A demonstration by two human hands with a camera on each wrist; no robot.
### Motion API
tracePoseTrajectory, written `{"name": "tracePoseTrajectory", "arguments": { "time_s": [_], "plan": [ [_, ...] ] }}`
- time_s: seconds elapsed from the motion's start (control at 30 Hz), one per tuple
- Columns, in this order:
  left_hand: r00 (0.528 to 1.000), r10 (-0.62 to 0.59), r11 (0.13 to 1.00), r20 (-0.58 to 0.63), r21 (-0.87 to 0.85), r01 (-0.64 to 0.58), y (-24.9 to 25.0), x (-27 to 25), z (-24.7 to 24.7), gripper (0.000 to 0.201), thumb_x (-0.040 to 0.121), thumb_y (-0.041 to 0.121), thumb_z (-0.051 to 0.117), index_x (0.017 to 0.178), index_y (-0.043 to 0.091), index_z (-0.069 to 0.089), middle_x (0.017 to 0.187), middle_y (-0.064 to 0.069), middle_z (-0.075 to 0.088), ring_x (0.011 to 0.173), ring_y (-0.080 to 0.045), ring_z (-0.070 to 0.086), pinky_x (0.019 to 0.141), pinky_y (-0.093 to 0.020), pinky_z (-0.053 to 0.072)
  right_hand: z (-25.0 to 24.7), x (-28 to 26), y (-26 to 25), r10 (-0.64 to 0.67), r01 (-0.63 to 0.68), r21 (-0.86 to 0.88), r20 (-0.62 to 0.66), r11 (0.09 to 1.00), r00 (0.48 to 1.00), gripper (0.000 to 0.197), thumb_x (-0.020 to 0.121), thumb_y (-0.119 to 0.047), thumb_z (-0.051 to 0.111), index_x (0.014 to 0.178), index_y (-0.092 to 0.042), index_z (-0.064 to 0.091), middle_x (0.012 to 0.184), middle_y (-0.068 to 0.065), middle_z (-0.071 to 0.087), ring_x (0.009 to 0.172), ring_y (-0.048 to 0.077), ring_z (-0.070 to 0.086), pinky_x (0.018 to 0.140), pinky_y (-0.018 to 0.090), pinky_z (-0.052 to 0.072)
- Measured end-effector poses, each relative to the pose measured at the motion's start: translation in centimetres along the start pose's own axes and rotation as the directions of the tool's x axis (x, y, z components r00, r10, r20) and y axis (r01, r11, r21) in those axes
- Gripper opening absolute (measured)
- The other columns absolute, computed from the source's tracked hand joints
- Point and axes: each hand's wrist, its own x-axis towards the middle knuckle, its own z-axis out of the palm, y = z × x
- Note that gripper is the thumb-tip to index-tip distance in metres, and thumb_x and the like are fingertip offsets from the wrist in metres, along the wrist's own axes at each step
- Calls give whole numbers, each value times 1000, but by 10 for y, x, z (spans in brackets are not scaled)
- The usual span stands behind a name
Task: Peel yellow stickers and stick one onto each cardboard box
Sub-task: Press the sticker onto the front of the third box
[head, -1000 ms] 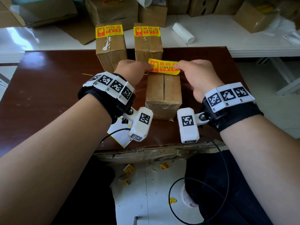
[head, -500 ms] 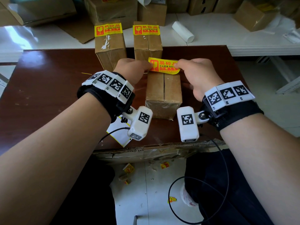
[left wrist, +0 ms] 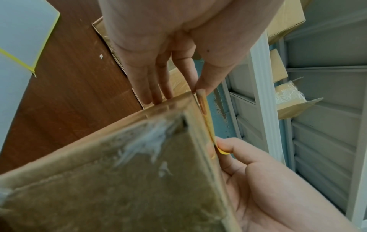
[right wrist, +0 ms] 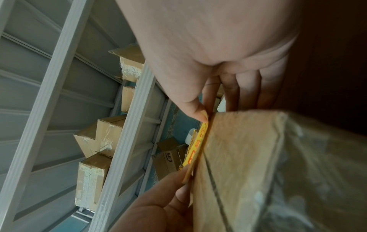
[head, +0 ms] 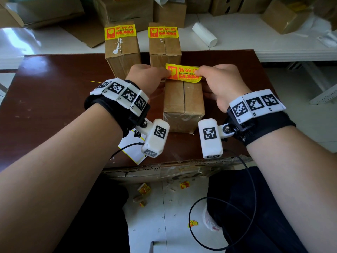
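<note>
A yellow sticker (head: 183, 73) with red print is stretched between my hands over the far top edge of the near cardboard box (head: 184, 103). My left hand (head: 151, 75) pinches its left end and my right hand (head: 215, 77) pinches its right end. In the left wrist view the sticker (left wrist: 206, 119) lies edge-on against the box (left wrist: 119, 172). The right wrist view shows the sticker (right wrist: 195, 150) close along the box (right wrist: 258, 164) top. Two boxes behind, left (head: 122, 52) and right (head: 165, 52), each carry a yellow sticker on top.
A white backing sheet (head: 131, 148) with a yellow edge lies on the brown table (head: 45, 88) under my left wrist. A white roll (head: 204, 34) and more cardboard boxes (head: 125, 8) sit on the white surface behind. Sticker scraps litter the floor (head: 144, 189).
Hardly anything: both hands still hold the sticker at the near box's far end, and the view has shifted slightly.
</note>
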Motion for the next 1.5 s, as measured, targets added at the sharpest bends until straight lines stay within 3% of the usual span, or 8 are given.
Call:
{"name": "tracePoseTrajectory", "arguments": {
  "time_s": [0.2, 0.4, 0.67, 0.8, 0.93, 1.13, 1.5],
  "plan": [
    [1000, -3, 1000, 12, -7, 3, 1, -1, 0, 36, 90, 13, 82, 121, 4, 68, 115, -14, 77, 104, -29, 77, 93, -48, 64, 0, 3, 2, 5, -5, 6, 4, 1000, 1000, 27, 68, -33, 83, 82, -15, 69, 114, 25, 78, 107, 42, 77, 94, 65, 63],
    [1000, -5, 1000, 7, -7, 5, 1, -2, 0, 30, 90, 13, 82, 116, 7, 69, 113, -12, 77, 102, -27, 78, 90, -46, 65, 0, 3, 2, 9, -9, 0, 2, 1000, 1000, 27, 70, -34, 83, 84, -14, 71, 112, 22, 79, 106, 40, 78, 93, 65, 63],
    [1000, -18, 1000, 16, -9, 18, 1, 0, -2, 33, 90, 12, 82, 119, 5, 69, 112, -12, 77, 99, -26, 78, 87, -45, 66, -1, 6, 4, 13, -13, -5, 2, 1000, 1000, 25, 73, -32, 84, 88, -15, 72, 108, 13, 81, 105, 33, 78, 97, 60, 63],
    [1000, -11, 1000, 6, 5, 11, -1, 4, -2, 36, 87, 12, 84, 119, 5, 70, 115, -14, 76, 103, -29, 77, 91, -47, 65, 0, 5, 3, 13, -13, -2, 4, 1000, 1000, 29, 72, -32, 84, 88, -11, 71, 114, 20, 79, 107, 39, 77, 97, 62, 63],
    [1000, -21, 1000, -1, 5, 21, 1, 7, -3, 45, 84, 13, 87, 125, 5, 68, 118, -15, 75, 107, -31, 75, 93, -50, 63, 1, 5, 2, 44, -44, 38, 12, 998, 999, 43, 71, -30, 85, 102, -2, 73, 124, 23, 76, 114, 40, 76, 100, 61, 62],
    [1000, -22, 1000, 1, 16, 22, -2, 9, -5, 41, 81, 13, 88, 117, 5, 71, 114, -15, 77, 105, -32, 76, 92, -50, 64, 1, 4, 2, 56, -57, 44, 17, 997, 998, 25, 75, -27, 85, 93, -13, 72, 126, 21, 75, 115, 38, 75, 100, 61, 61],
    [1000, -21, 998, -5, 61, 22, 3, 1, -2, 37, 90, 14, 82, 123, 5, 68, 121, -14, 73, 111, -29, 72, 95, -45, 62, 0, 3, 1, 69, -70, 49, 24, 996, 997, 45, 69, -32, 85, 103, -6, 72, 129, 25, 72, 115, 40, 75, 99, 60, 62]
  ]
}}
